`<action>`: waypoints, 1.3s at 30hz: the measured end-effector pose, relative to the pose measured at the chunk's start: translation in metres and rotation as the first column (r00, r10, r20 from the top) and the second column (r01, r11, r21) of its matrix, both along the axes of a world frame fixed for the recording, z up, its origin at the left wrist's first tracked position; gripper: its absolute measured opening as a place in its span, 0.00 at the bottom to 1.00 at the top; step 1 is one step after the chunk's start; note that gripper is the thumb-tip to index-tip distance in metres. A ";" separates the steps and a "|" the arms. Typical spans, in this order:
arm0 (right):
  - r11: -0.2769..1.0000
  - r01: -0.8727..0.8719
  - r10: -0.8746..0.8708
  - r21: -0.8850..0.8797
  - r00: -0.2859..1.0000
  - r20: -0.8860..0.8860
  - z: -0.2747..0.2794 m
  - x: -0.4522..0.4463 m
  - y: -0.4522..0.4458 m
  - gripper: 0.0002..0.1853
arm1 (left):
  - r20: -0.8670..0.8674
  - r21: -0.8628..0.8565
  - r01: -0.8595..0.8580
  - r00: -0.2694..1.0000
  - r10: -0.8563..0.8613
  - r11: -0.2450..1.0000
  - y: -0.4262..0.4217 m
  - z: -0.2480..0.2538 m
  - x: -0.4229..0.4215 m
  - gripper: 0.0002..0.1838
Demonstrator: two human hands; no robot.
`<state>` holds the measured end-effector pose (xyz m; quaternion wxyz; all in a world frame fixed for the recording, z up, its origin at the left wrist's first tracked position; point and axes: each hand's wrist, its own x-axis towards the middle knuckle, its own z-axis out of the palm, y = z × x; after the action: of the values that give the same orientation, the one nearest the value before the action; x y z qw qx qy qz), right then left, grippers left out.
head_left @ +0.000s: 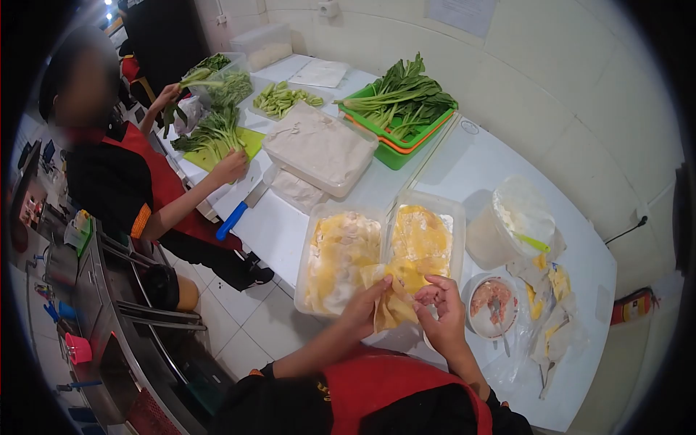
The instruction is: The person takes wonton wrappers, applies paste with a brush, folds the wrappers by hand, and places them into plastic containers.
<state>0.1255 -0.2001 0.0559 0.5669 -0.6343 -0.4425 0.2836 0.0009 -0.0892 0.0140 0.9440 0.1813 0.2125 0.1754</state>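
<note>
A thin, pale-yellow dough wrapper [392,306] hangs folded in front of me, above the near ends of two clear tubs. My left hand [365,307] is closed on its left side, thumb and fingers pinching it. On the other side, my right hand [444,316] has its fingers curled and apart, with the thumb tip close to the wrapper's edge; whether it touches is unclear. The left tub [300,279] and the right tub [460,235] hold floury yellow wrappers. Right of my right hand stands a white bowl [475,326] of pinkish minced meat with a spoon.
A white bucket [489,235] and torn plastic wrapping [558,319] lie at right. Green baskets [395,156] hold leafy greens. Beyond the tubs are a stacked lidded container [322,148] and a blue-handled knife [233,220]. A co-worker [138,167] handles greens at left.
</note>
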 end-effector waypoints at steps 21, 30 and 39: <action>0.858 -0.407 0.472 -0.313 0.865 0.169 0.062 0.016 0.032 0.25 | -0.571 0.752 0.519 0.821 0.007 0.407 0.011 0.051 -0.024 0.16; 0.889 -0.343 0.390 -0.302 0.915 0.108 0.034 -0.002 0.043 0.20 | -0.594 0.722 0.520 0.805 0.021 0.456 0.025 0.016 -0.037 0.17; 0.900 -0.367 0.401 -0.235 0.909 0.115 0.018 -0.011 0.051 0.18 | -0.530 0.681 0.447 0.848 -0.032 0.580 0.028 0.021 -0.048 0.16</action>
<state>0.1141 -0.1493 0.0738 0.3924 -0.6109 -0.5713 0.3828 -0.0467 -0.0608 0.0351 0.7034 0.6386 0.3047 0.0677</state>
